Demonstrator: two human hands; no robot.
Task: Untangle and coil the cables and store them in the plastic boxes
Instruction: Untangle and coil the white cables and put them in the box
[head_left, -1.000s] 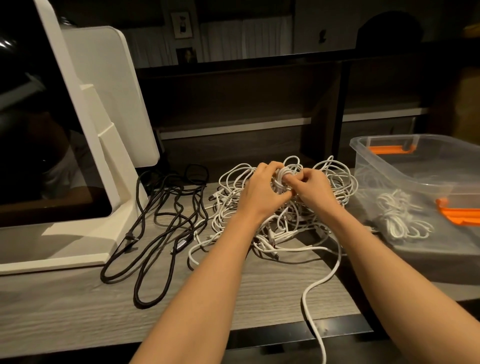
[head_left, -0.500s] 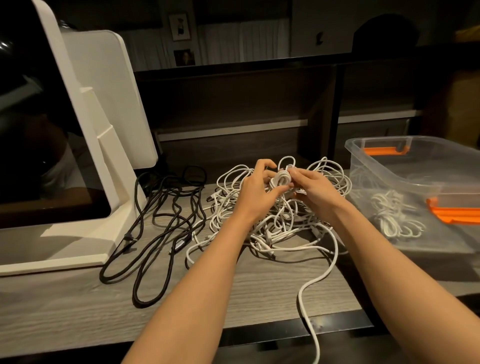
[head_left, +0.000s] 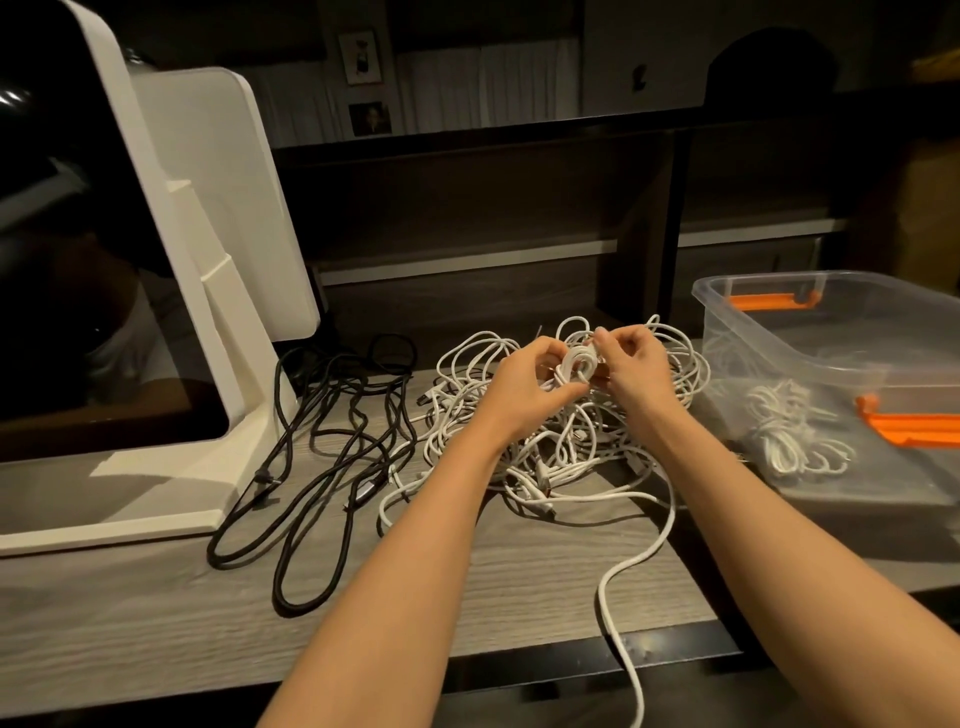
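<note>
Head view: two hands, left hand (head_left: 524, 387) and right hand (head_left: 631, 366), grip one small coil (head_left: 577, 362).

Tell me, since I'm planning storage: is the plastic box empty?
Not empty: the lidless plastic box already holds one coiled white cable on its floor.

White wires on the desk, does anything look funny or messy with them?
Yes. The white cable pile is a big tangle, and one white strand hangs off the desk's front edge. Both hands, left hand and right hand, hold a small coil.
</note>
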